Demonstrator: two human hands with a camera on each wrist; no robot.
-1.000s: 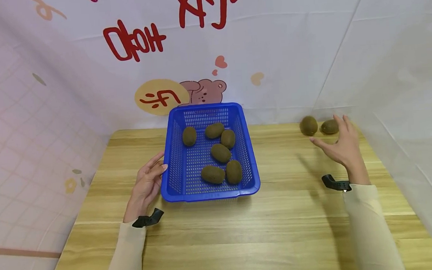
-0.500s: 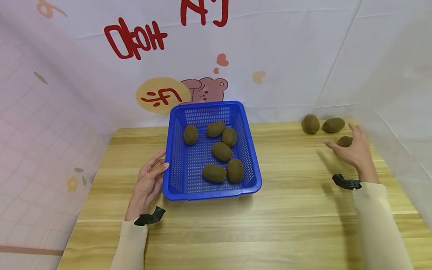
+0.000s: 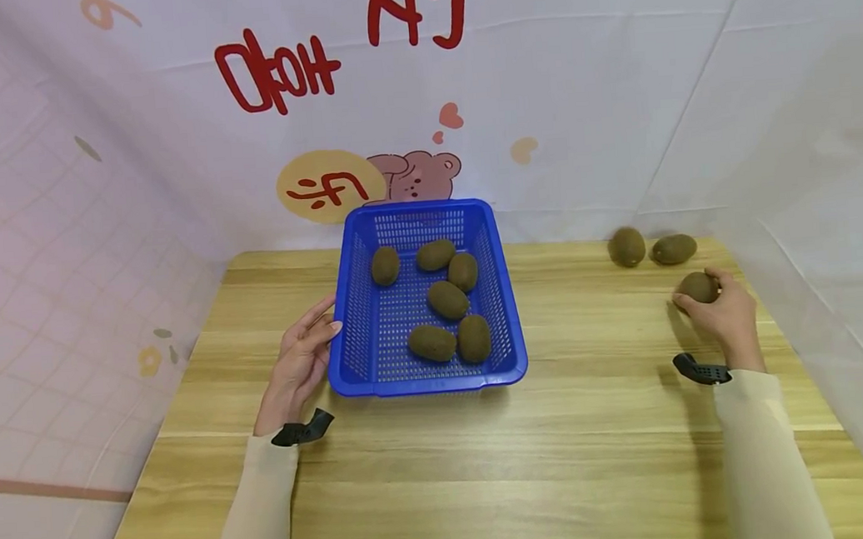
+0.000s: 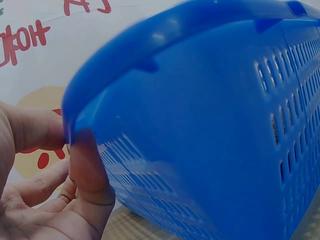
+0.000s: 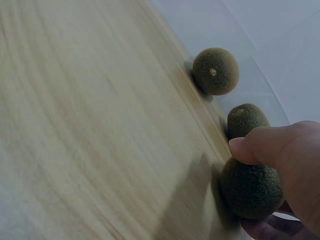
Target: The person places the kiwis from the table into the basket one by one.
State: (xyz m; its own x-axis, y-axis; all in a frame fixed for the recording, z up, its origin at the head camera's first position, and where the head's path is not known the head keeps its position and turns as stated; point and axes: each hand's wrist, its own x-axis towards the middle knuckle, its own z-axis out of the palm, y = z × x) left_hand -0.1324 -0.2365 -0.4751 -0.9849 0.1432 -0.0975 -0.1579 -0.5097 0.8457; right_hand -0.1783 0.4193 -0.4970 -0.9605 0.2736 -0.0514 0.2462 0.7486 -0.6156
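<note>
A blue plastic basket [image 3: 350, 390] with slotted walls stands at the middle back of the table, several brown kiwis [image 3: 449, 300] lying inside it. My left hand [image 3: 304, 358] pinches the basket's left rim between thumb and fingers; the left wrist view shows the thumb and a fingertip [image 4: 87, 165] at the rim. At the table's right side my right hand [image 3: 728, 315] holds a kiwi [image 3: 698, 287] between thumb and fingers, the fruit still at the tabletop. Two other kiwis, one upright-looking [image 3: 629, 246] and one lying sideways [image 3: 675, 249], rest just beyond it.
The wooden table [image 3: 565, 460] runs up to a white printed cloth wall [image 3: 579, 125] at the back. More cloth hangs along the left side [image 3: 67, 328] and the right side [image 3: 832, 191].
My right hand has moved right and toward me, away from the two back kiwis, and has closed its fingers on the nearer kiwi. The left hand keeps its grip on the basket.
</note>
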